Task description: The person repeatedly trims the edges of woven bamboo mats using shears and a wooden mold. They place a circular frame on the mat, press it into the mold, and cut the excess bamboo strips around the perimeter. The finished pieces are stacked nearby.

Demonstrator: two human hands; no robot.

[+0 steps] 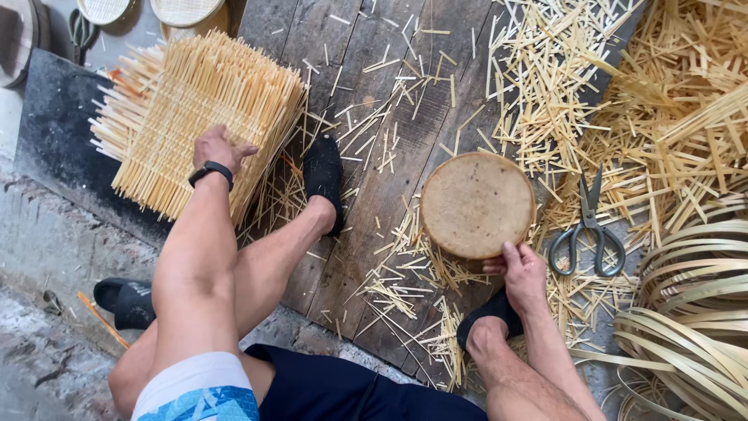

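Note:
My left hand (220, 148) rests flat on top of a stack of square woven bamboo mats (195, 117) at the upper left; a black band is on that wrist. My right hand (520, 269) grips the near edge of a round wooden disc (477, 204) that lies on the dark wooden planks (366, 210). I sit with both legs spread, in black socks, one foot (323, 179) between the mats and the disc.
Grey-handled scissors (588, 230) lie just right of the disc. Cut bamboo slivers (545, 86) litter the planks and pile up at the upper right. Coiled bamboo strips (693, 296) fill the lower right. Round woven trays (185, 11) sit at the top left.

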